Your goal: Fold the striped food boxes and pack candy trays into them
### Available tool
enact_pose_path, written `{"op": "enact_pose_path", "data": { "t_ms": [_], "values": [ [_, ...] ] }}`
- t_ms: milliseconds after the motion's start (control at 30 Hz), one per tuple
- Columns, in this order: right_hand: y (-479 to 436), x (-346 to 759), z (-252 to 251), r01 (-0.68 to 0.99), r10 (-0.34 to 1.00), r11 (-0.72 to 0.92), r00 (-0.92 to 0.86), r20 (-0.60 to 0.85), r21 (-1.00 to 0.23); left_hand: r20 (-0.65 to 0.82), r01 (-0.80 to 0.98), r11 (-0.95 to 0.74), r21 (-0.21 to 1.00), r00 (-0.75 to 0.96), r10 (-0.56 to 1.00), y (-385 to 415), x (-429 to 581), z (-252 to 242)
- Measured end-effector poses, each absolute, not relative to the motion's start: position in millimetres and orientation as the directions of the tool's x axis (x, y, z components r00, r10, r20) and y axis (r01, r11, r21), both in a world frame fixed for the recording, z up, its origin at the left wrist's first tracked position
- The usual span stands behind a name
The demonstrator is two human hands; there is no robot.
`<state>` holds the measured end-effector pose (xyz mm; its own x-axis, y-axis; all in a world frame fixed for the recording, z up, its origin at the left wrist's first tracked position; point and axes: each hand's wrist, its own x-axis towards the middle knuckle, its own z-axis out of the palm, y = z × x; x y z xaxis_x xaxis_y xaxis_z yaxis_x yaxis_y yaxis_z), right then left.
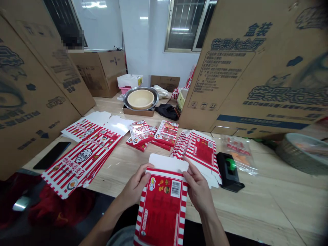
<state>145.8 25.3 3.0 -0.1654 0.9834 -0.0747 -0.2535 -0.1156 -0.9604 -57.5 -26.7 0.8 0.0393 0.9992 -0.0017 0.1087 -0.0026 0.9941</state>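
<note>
Between my two hands I hold a red and white striped carton (161,208) with a barcode near its upper right corner. Its white end flap (167,163) stands up, folded out at the far end. My left hand (137,186) grips the upper left edge, thumb on the printed face. My right hand (198,184) pinches the upper right corner by the flap. Just beyond my right hand lies a stack of similar striped cartons (201,150). Flat striped carton sheets (84,157) are spread to the left of my left hand.
Filled boxes with clear windows (166,131) lie mid-table. A black tape dispenser (229,172) with green tape, a clear packet (239,153) and a basket (302,153) are on the right. A phone (52,155) lies left. Large cardboard cartons (256,68) flank the table; a cream bowl (140,99) stands behind.
</note>
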Motion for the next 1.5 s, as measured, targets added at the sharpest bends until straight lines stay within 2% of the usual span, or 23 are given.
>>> {"op": "enact_pose_path", "data": {
  "t_ms": [133, 200, 367, 467, 533, 633, 733, 800, 1000, 1067, 1200, 1367, 1433, 1500],
  "values": [
    [27.1, 153.5, 14.8, -0.083, 0.969, 0.093, -0.221, 0.109, -0.992, -0.029, 0.158, 0.024, 0.987, 0.031, 0.999, -29.1, -58.0, 1.2],
    [28.5, 154.5, 23.7, -0.056, 0.951, 0.122, -0.279, 0.133, -0.991, -0.042, 0.178, 0.033, 0.984, 0.052, 0.998, -29.7, -55.7, 1.9],
    [39.2, 154.6, 46.9, 0.068, 0.905, 0.046, -0.426, 0.013, -0.997, -0.015, 0.224, -0.018, 0.974, 0.141, 0.99, -29.6, -47.8, 5.6],
    [44.6, 157.7, 56.3, 0.14, 0.82, -0.011, -0.566, -0.089, -0.99, -0.02, 0.243, -0.02, 0.97, 0.161, 0.987, -30.6, -46.8, 8.2],
    [45.4, 160.0, 59.8, 0.13, 0.769, -0.026, -0.631, -0.103, -0.991, -0.022, 0.248, -0.018, 0.969, 0.156, 0.988, -31.6, -47.1, 9.2],
    [44.1, 162.3, 61.1, 0.105, 0.772, -0.003, -0.631, -0.07, -0.994, -0.02, 0.249, -0.016, 0.968, 0.14, 0.99, -32.7, -46.5, 8.5],
    [43.0, 162.7, 60.5, 0.153, 0.732, -0.068, -0.664, -0.154, -0.986, -0.017, 0.23, -0.024, 0.973, 0.176, 0.984, -32.7, -44.3, 7.2],
    [42.5, 161.6, 60.8, 0.194, 0.722, -0.051, -0.671, -0.171, -0.98, -0.02, 0.214, -0.023, 0.977, 0.199, 0.98, -32.1, -43.3, 7.5],
    [38.3, 152.4, 61.8, 0.309, 0.825, 0.262, -0.563, 0.047, -0.914, -0.011, 0.214, -0.03, 0.976, 0.188, 0.982, -31.7, -43.9, 7.1],
    [36.9, 150.6, 61.0, 0.331, 0.825, 0.302, -0.561, 0.071, -0.894, -0.019, 0.18, -0.014, 0.984, 0.181, 0.983, -34.0, -43.1, 3.0],
    [36.7, 152.7, 62.4, 0.232, 0.744, 0.265, -0.667, 0.045, -0.936, -0.053, 0.048, 0.045, 0.998, 0.167, 0.985, -39.6, -41.3, -4.6],
    [35.9, 163.7, 70.0, 0.169, 0.653, 0.24, -0.757, 0.03, -0.956, 0.013, 0.19, -0.045, 0.981, 0.167, 0.986, -41.2, -45.2, -3.4],
    [33.7, 168.0, 69.8, 0.201, 0.662, 0.194, -0.749, -0.023, -0.96, 0.009, 0.202, -0.043, 0.978, 0.165, 0.986, -40.5, -45.9, -2.5],
    [31.0, 170.7, 66.0, 0.246, 0.738, 0.161, -0.673, -0.049, -0.956, -0.005, 0.194, -0.028, 0.981, 0.168, 0.986, -39.3, -45.1, -2.6]
  ]
}}
